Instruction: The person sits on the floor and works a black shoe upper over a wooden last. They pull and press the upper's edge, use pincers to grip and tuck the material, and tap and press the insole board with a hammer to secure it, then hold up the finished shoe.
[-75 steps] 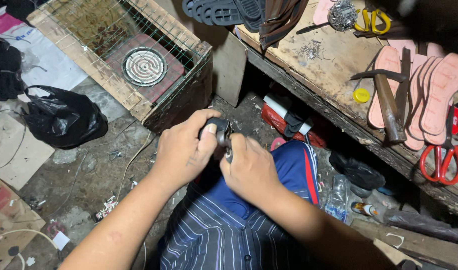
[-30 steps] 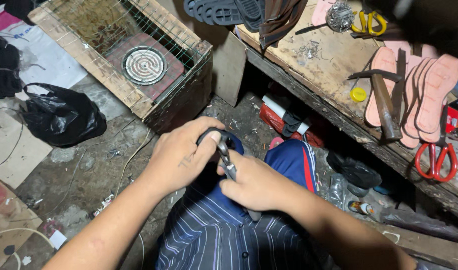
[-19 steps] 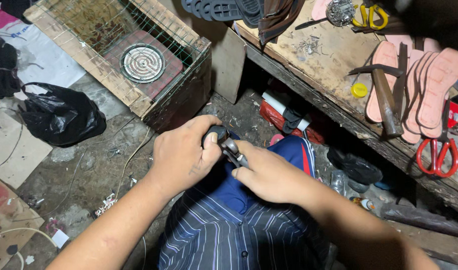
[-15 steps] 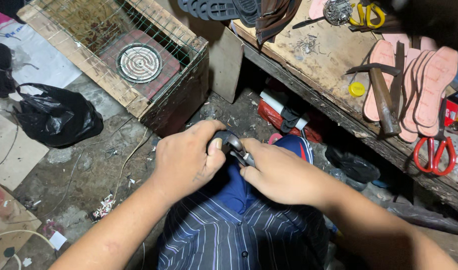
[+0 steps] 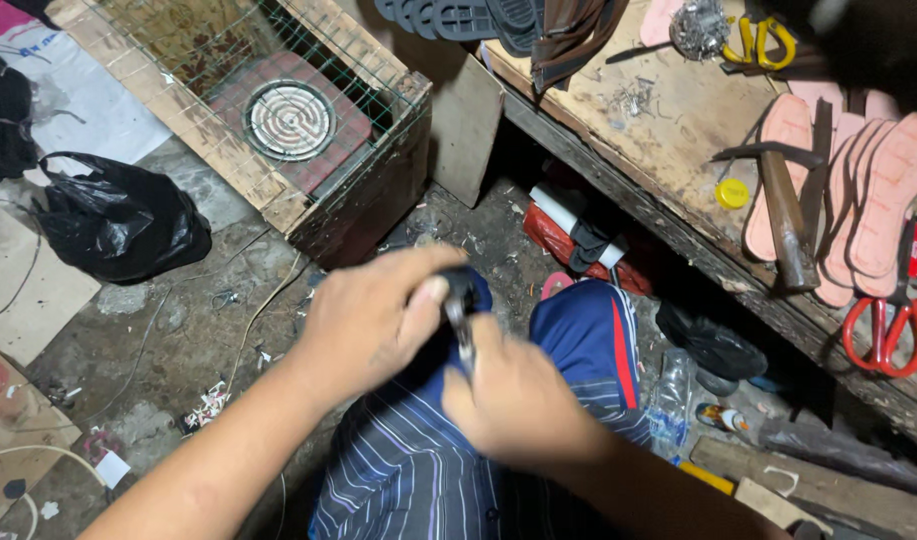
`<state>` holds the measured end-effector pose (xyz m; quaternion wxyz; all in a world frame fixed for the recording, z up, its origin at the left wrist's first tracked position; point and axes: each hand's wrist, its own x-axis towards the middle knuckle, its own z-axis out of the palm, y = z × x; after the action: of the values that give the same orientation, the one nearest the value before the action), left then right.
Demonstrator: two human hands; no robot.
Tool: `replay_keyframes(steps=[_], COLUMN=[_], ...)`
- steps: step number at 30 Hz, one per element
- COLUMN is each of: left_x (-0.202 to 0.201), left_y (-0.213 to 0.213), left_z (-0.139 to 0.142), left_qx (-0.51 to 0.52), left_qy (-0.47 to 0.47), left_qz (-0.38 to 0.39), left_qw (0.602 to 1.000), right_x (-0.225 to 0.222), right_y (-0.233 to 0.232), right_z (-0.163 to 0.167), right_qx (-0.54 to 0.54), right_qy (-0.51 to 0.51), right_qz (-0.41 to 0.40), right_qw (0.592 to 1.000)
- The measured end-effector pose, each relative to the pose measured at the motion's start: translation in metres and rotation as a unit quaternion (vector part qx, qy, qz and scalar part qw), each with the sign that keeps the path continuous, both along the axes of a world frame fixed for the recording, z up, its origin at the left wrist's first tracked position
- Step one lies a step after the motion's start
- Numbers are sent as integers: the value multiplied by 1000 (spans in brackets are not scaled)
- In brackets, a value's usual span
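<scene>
My left hand (image 5: 373, 320) is closed around a small dark piece (image 5: 465, 288), of which only an edge shows past my thumb. My right hand (image 5: 513, 400) grips a thin metal tool (image 5: 461, 325) whose tip presses against that piece. Both hands are blurred by motion. They work close together above my lap, over striped blue cloth (image 5: 418, 470) and blue trousers with a red stripe (image 5: 588, 350). What kind of thing the dark piece is cannot be made out.
A wooden crate with wire mesh (image 5: 278, 110) holds a round coil heater (image 5: 289, 120). A black plastic bag (image 5: 118, 220) lies left. On the workbench (image 5: 668, 130) are pink shoe soles (image 5: 878, 190), a hammer (image 5: 783, 215), red scissors (image 5: 883, 325) and yellow scissors (image 5: 758, 40).
My hands have kept working the dark piece, shifting slightly nearer my lap. The metal tool, angled sideways before, now points up into the piece. The view has drifted a little.
</scene>
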<state>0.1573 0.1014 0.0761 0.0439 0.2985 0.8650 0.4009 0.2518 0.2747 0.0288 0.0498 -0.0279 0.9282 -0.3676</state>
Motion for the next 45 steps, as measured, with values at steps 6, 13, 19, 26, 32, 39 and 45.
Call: replay_keyframes(steps=[6, 13, 19, 26, 32, 39, 45], left_x=[6, 7, 11, 2, 1, 17, 9], left_y=[-4, 0, 3, 0, -11, -11, -11], left_z=[7, -6, -15, -19, -13, 8, 10], left_qx=[-12, -51, -37, -21, -2, -13, -82], left_qy=[-44, 54, 98, 74, -47, -67, -72], left_qz=[5, 57, 15, 15, 66, 15, 81], left_qw=[999, 996, 994, 997, 997, 998, 991], right_x=[-18, -16, -24, -21, -21, -11, -29], right_y=[12, 16, 34, 14, -19, 3, 4], right_z=[25, 9, 27, 6, -20, 30, 15], right_qx=[-89, -352, -292, -60, -5, 26, -205], right_qy=[-134, -332, -257, -35, 106, -195, -256], right_qz=[125, 69, 119, 22, -44, 132, 135], right_qw=[979, 872, 913, 997, 993, 972, 935])
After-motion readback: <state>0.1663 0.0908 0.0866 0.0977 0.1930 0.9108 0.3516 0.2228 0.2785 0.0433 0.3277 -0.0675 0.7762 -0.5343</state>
